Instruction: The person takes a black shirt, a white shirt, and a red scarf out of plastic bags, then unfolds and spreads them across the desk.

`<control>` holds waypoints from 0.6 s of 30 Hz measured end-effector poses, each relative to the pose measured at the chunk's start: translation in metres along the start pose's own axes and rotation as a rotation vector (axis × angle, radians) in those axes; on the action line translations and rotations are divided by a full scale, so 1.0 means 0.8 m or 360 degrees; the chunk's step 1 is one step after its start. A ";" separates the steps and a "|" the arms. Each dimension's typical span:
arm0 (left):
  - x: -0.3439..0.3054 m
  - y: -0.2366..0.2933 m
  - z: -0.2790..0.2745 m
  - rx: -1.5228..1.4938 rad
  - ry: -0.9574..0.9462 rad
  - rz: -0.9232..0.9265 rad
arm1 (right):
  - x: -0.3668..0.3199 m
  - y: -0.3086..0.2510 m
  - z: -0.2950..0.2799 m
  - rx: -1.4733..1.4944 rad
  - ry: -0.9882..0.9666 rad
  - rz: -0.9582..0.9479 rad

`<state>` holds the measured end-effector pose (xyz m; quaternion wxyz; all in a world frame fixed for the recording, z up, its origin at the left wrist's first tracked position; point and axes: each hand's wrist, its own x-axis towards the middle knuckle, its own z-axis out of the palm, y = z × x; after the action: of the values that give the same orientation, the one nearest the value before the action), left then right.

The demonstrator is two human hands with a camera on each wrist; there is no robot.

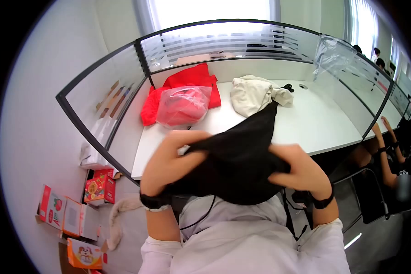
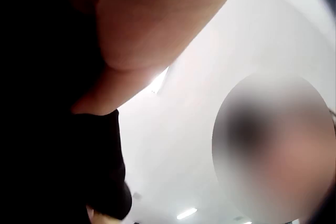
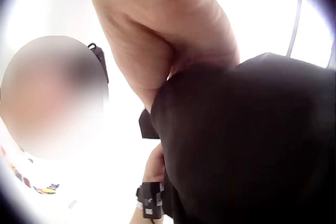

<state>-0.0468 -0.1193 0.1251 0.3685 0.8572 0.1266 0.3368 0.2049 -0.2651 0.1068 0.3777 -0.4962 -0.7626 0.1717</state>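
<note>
The 2 hands hold 1 piece of black fabric, smooth and matt, above the lap and in front of the white surface. The grip of the left hand is closed on its left side, and the grip of the right hand is closed on its right side; the fingers are blurred. The fabric rises to 1 narrow point near a cream cloth bundle, soft and wrinkled; whether they touch, I cannot tell.

At the left of the surface lies bright red fabric, with 1 translucent plastic bag holding something red. On the floor stand at least 4 printed cartons: 1 orange carton has a cartoon dog, 1 red-and-white carton shows a strawberry. Their lettering is too small to read surely.
</note>
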 end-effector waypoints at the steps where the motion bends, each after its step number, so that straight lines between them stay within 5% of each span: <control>1: -0.014 -0.002 -0.009 -0.0094 0.0257 -0.0113 | -0.006 -0.009 0.001 -0.0136 -0.0153 -0.0065; 3: -0.033 0.009 -0.032 -0.0132 0.0498 -0.0064 | -0.014 -0.029 0.010 -0.0322 -0.0350 -0.0138; 4: -0.049 -0.002 -0.029 -0.0208 0.0971 0.0002 | -0.018 -0.026 0.013 -0.0309 -0.0451 -0.0339; 6: -0.063 -0.022 -0.054 -0.0408 0.1032 0.0631 | -0.029 -0.025 0.017 -0.0239 -0.0733 -0.0643; 9: -0.066 -0.043 -0.111 -0.1151 0.0174 0.1363 | -0.043 -0.043 0.011 -0.0204 -0.1057 -0.0849; 11: -0.052 -0.036 -0.153 -0.0944 -0.0909 0.1474 | -0.056 -0.038 0.015 -0.0087 -0.1129 -0.0967; 12: -0.048 -0.032 -0.158 -0.0825 -0.1192 0.1512 | -0.061 -0.037 0.017 -0.0001 -0.1220 -0.1098; 13: -0.053 -0.029 -0.155 -0.0819 -0.1280 0.1522 | -0.062 -0.043 0.014 -0.0011 -0.1279 -0.1087; 15: -0.074 -0.018 -0.126 -0.1061 -0.0872 0.1556 | -0.061 -0.043 0.013 -0.0020 -0.1223 -0.1079; 18: -0.079 -0.019 -0.123 -0.1173 -0.0679 0.1442 | -0.057 -0.041 0.008 -0.0083 -0.1142 -0.0955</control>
<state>-0.1591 -0.0839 0.1329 0.4779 0.6905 -0.4509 0.3025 0.1895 -0.3200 0.1050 0.1106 -0.1724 -0.9589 0.1963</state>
